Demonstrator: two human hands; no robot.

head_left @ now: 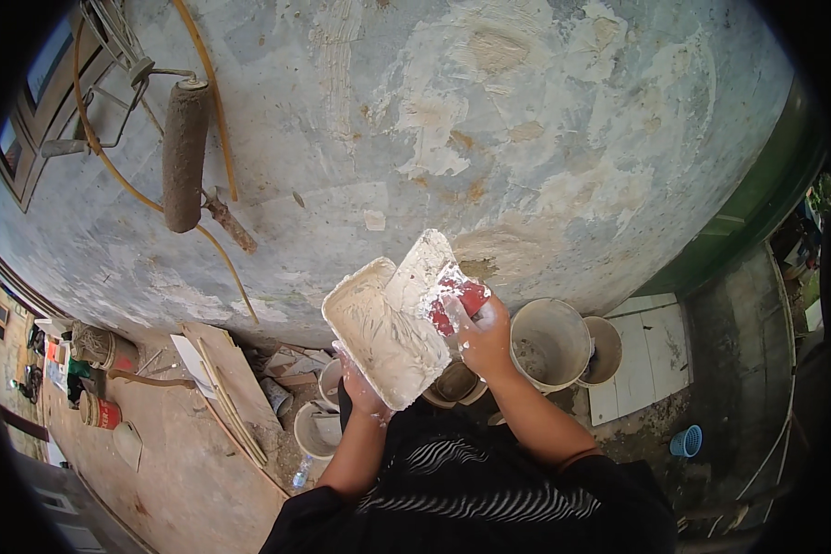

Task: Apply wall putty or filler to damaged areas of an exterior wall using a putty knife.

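Observation:
My left hand (pixel 364 392) grips the lower left side of a rectangular tray (pixel 331 309) smeared white at its rim. Pale, creamy plaster (pixel 385 337) fills much of the tray. A plastering trowel (pixel 423 263) with a red handle is in my right hand (pixel 486 340), fingers closed around the handle. The trowel's flat blade is coated with plaster and overlaps the tray's upper right edge. White smears cover the red handle and my right fingers. Just beyond both hands stands a grey wall (pixel 295 231) with uneven pale patches.
A dirty paint roller (pixel 185 157) hangs on the wall at upper left beside a yellowish hose (pixel 214 92). Right of my arm stand a large bucket (pixel 549 346) and a smaller bucket (pixel 603 353). Boards (pixel 222 388) lean at left. A blue basket (pixel 686 441) sits at lower right.

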